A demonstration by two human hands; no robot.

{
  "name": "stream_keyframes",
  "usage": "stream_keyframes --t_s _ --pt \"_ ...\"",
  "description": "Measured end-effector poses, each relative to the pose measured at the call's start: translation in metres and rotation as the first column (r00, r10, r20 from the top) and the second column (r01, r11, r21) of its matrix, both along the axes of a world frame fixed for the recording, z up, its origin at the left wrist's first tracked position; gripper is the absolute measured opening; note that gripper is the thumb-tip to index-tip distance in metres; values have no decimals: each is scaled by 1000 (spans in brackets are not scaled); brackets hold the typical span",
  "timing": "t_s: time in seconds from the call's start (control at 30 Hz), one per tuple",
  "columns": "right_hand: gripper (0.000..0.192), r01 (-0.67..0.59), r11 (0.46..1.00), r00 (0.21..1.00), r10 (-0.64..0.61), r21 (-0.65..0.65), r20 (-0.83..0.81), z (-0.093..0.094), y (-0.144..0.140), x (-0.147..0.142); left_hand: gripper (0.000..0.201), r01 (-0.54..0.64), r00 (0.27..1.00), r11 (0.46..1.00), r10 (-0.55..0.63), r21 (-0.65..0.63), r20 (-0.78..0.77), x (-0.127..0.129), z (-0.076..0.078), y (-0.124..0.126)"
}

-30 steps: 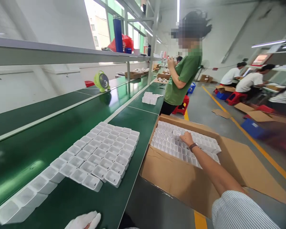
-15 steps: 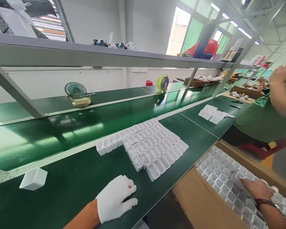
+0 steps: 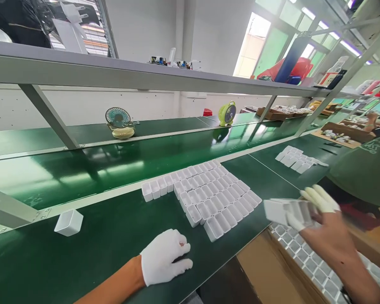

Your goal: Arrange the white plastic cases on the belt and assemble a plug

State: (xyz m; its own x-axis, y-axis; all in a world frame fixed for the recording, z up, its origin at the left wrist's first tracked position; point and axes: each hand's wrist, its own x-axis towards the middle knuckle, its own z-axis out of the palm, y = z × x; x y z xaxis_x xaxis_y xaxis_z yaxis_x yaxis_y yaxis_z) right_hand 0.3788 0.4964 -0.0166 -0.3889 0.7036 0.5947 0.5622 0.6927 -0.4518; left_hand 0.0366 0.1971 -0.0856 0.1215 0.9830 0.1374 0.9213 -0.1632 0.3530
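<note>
Aloft, white cases (image 3: 286, 211) in right hand (image 3: 326, 228)

A long green workbench (image 3: 82, 249) ran the length of the room. A grey metal shelf (image 3: 114, 74) on slanted struts stood above it. Two small desk fans (image 3: 118, 122) sat on the far strip. The white wall (image 3: 145, 25) was plain. Daylight entered through windows (image 3: 251, 46).
</note>
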Motion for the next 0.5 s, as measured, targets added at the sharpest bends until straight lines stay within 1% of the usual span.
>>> stream_keyframes --t_s 0.03,0.07,0.13,0.17,0.2,0.23,0.27,0.3,0.33,0.37,0.43,0.5 --pt "70 -17 999 1000 17 -36 -7 11 -26 -33 35 -35 999 998 34 51 29 -2 -2 -4" --pt "72 -99 993 995 99 -69 5 21 -52 -66 35 -84 995 990 76 117 69 -4 -6 -10" --pt "72 -241 968 968 245 -65 54 31 -103 -127 32 -189 974 947 146 259 176 -12 -13 -23" --pt "68 -320 945 942 325 -58 85 31 -126 -155 30 -237 959 917 169 319 227 -17 -16 -30" --pt "61 -382 919 906 394 -102 154 29 -147 -181 30 -274 947 890 183 364 265 -22 -18 -37" --pt "51 -419 896 868 442 -144 226 25 -164 -205 30 -301 938 868 195 394 287 -27 -20 -44" --pt "36 -443 881 829 472 -164 299 19 -179 -227 32 -322 932 851 208 415 297 -32 -21 -50" --pt "24 -461 873 793 486 -159 368 12 -189 -247 33 -348 925 837 232 423 301 -37 -22 -55" --pt "21 -480 864 763 497 -154 413 6 -197 -265 34 -386 913 822 273 419 305 -41 -22 -59" --pt "21 -489 859 750 503 -152 429 -1 -202 -282 35 -432 894 807 323 403 311 -45 -21 -61" --pt "24 -485 860 749 501 -157 434 -12 -204 -309 36 -531 840 776 430 341 330 -50 -20 -62" --pt "24 -457 873 761 484 -172 432 -20 -201 -328 34 -598 793 752 504 277 344 -53 -19 -58"
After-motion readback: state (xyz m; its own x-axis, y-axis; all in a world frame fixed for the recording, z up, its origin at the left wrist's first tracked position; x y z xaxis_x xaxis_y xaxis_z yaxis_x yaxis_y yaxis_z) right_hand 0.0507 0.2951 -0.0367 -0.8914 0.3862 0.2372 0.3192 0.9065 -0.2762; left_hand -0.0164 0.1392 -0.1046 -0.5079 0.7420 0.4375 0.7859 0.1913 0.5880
